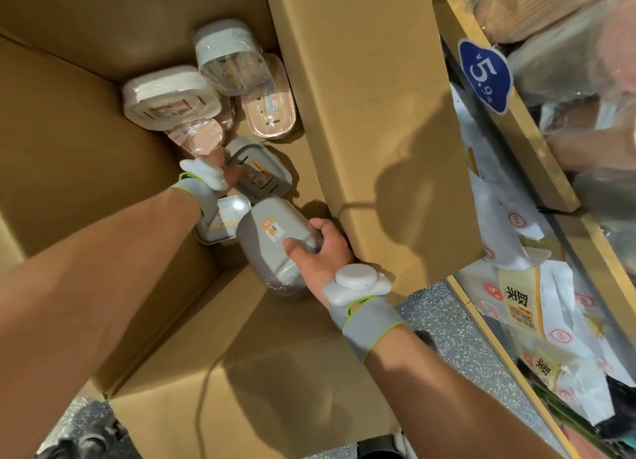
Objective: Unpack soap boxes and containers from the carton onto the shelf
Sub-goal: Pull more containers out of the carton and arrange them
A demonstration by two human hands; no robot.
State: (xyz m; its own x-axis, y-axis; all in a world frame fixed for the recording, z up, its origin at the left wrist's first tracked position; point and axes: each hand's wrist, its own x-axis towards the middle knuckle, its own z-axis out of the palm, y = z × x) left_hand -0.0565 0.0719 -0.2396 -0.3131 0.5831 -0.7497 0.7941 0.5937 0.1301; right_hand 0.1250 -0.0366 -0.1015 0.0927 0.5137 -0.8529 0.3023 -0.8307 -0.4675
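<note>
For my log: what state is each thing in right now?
Brown cardboard carton: open, containers inside.
Grey plastic-wrapped soap box: gripped by right hand, low in carton.
Left hand: reaching among the boxes, grip hidden.
White square wrapped container: lying tilted in carton.

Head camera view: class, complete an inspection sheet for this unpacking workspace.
Surface: open carton; speckled floor visible beside it.
Job's things: white container, pink container and others lie loose in carton, wrapped.
Clutter: nothing seen.
Grippers: right hand grips grey container; left hand reaches among others, fingers hidden.
Cables: nothing seen, only thin shadow lines on cardboard.
Surroundings: shelf at right, blue price tag, packaged goods.
</note>
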